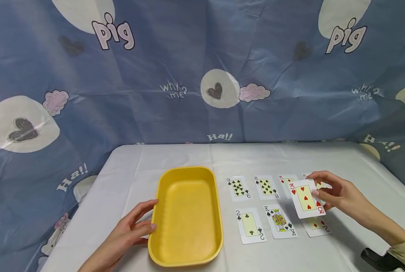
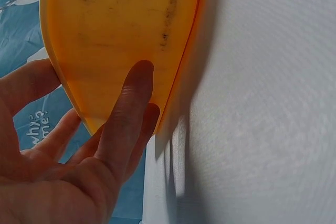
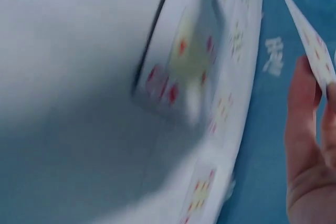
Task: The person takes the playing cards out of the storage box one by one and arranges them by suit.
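My left hand (image 1: 125, 230) touches the left side of a yellow tray (image 1: 156, 204). In the left wrist view its fingers (image 2: 137, 85) lie fairly straight against the tray's outer wall (image 2: 121, 30). Over at the right, my right hand (image 1: 341, 196) pinches a three of hearts (image 1: 305, 198) at its right edge, between thumb and fingers. That playing card is held face up above the table and partly covers cards beneath. From the right wrist, the same card (image 3: 312, 45) appears nearly edge-on, clear of the tabletop.
Face-up playing cards lie in two rows right of the tray, among them a nine of clubs (image 1: 237, 188), an eight of spades (image 1: 266, 187), a two of clubs (image 1: 250, 226) and a king of spades (image 1: 279, 221). A white cloth (image 1: 127, 170) covers the table; a blue printed sheet (image 1: 175, 41) hangs behind.
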Tool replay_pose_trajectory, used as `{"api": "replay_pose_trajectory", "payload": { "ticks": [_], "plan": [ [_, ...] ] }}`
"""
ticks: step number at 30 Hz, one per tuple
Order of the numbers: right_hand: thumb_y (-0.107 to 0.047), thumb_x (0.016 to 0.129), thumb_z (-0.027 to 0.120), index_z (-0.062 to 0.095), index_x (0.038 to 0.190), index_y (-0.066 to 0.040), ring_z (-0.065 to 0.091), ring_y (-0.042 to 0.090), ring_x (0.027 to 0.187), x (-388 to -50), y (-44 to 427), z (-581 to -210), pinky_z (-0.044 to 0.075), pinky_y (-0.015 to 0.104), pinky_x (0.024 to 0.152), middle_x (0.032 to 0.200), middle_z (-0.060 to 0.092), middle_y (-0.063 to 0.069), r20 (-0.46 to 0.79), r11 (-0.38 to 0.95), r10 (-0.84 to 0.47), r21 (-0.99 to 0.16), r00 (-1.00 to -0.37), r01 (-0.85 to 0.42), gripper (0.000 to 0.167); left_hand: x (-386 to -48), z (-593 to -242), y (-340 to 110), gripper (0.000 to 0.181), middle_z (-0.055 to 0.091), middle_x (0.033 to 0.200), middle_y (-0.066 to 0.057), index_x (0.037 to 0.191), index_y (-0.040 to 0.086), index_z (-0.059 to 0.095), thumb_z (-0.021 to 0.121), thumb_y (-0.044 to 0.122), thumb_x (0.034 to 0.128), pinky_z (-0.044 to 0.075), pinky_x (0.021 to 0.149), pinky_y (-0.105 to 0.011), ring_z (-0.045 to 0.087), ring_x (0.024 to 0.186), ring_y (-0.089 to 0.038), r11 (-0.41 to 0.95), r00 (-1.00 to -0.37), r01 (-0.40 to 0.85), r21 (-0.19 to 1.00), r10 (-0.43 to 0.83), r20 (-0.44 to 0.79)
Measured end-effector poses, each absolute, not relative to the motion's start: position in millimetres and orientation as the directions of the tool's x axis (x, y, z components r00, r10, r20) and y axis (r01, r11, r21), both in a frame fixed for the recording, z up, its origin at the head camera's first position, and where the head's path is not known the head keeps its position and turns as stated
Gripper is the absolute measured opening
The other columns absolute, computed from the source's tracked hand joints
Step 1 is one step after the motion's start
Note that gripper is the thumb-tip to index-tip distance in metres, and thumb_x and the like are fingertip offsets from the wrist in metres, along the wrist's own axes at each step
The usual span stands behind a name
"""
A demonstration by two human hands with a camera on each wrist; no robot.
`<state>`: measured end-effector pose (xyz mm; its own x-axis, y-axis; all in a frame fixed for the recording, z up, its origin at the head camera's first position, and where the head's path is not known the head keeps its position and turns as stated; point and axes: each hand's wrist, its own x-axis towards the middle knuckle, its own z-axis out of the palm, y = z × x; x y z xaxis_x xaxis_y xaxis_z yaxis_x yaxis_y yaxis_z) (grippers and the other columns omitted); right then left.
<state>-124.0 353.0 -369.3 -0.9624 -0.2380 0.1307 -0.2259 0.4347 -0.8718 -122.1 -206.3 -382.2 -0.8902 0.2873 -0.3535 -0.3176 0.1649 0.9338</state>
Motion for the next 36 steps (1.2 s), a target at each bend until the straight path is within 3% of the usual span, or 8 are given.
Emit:
{"api": "replay_pose_trajectory", "payload": {
  "ticks": [7, 14, 19, 26, 36],
  "plan": [
    [-0.007, 0.096, 0.063, 0.046, 0.135, -0.004, 0.065, 0.018, 0.08, -120.6, 390.9, -377.3, 0.054, 0.037, 0.055, 0.119, 0.058, -0.007, 0.049, 0.496, -0.243, -0.852, -0.969, -0.167, 0.042, -119.9, -382.4, -209.0, 0.065, 0.02, 0.159, -0.017, 0.151, 0.018, 0.034, 0.067, 0.027, 0.0952, 0.056, 0.082, -0.046, 0.06, 0.113, -0.029, 0.183, -0.894, -0.324, 0.928, 0.263, -0.363],
    [-0.005, 0.095, 0.064, 0.049, 0.131, -0.004, 0.066, 0.022, 0.077, -118.5, 427.7, -397.2, 0.055, 0.036, 0.054, 0.11, 0.059, -0.005, 0.004, 0.541, -0.204, -0.833, -0.979, -0.117, 0.039, -118.5, -380.8, -209.5, 0.066, 0.019, 0.16, -0.017, 0.152, 0.018, 0.033, 0.066, 0.026, 0.0956, 0.056, 0.083, -0.046, 0.061, 0.112, -0.029, 0.179, -0.892, -0.325, 0.929, 0.268, -0.364],
    [-0.001, 0.091, 0.067, 0.056, 0.122, -0.001, 0.063, 0.014, 0.076, -123.7, 438.7, -407.1, 0.052, 0.029, 0.056, 0.104, 0.059, -0.008, 0.052, 0.641, -0.2, -0.749, -0.978, -0.171, 0.033, -117.2, -380.6, -211.1, 0.065, 0.019, 0.16, -0.016, 0.151, 0.019, 0.033, 0.066, 0.026, 0.0956, 0.055, 0.083, -0.046, 0.06, 0.113, -0.029, 0.174, -0.893, -0.327, 0.929, 0.264, -0.364],
    [0.0, 0.083, 0.075, 0.062, 0.112, 0.001, 0.052, 0.005, 0.072, -126.8, 436.8, -415.1, 0.044, 0.022, 0.06, 0.091, 0.057, -0.003, 0.093, 0.793, -0.215, -0.564, -0.972, -0.229, 0.032, -115.0, -383.6, -211.2, 0.066, 0.019, 0.16, -0.016, 0.151, 0.019, 0.034, 0.067, 0.027, 0.0948, 0.055, 0.083, -0.046, 0.06, 0.113, -0.029, 0.173, -0.896, -0.331, 0.928, 0.252, -0.367],
    [0.004, 0.083, 0.074, 0.063, 0.111, 0.0, 0.051, -0.001, 0.074, -128.4, 433.4, -416.0, 0.045, 0.02, 0.06, 0.093, 0.059, -0.001, 0.164, 0.822, -0.192, -0.511, -0.967, -0.25, 0.03, -114.7, -381.3, -211.3, 0.065, 0.02, 0.159, -0.017, 0.151, 0.019, 0.034, 0.066, 0.026, 0.0956, 0.055, 0.083, -0.045, 0.06, 0.11, -0.028, 0.163, -0.893, -0.318, 0.934, 0.279, -0.353]
  ]
}}
